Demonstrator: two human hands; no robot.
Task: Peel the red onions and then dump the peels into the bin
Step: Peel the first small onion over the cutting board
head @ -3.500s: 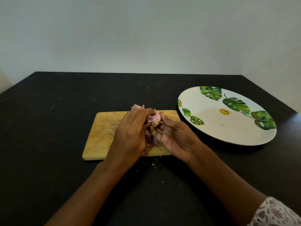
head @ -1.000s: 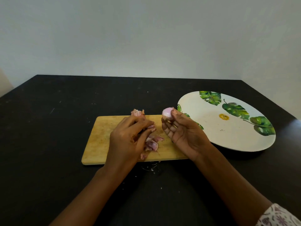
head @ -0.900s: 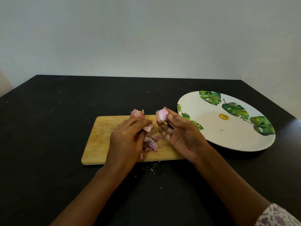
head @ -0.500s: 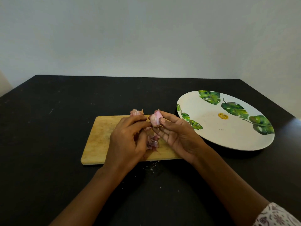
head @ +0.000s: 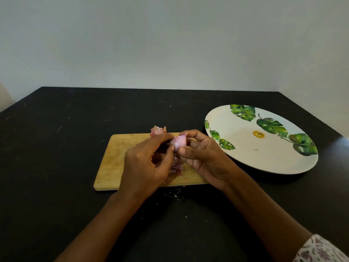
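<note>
small red onion (head: 178,142) is pinched by right hand (head: 203,154) over cutting board (head: 117,157) | skin is picked at by left hand (head: 149,159) | likely light, slippery; best held at ends

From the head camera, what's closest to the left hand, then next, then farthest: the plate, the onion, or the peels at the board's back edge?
1. Onion: at the fingertips of the left hand.
2. Peels: just past its fingers, at the board's back edge.
3. Plate: far off to the right.
</note>
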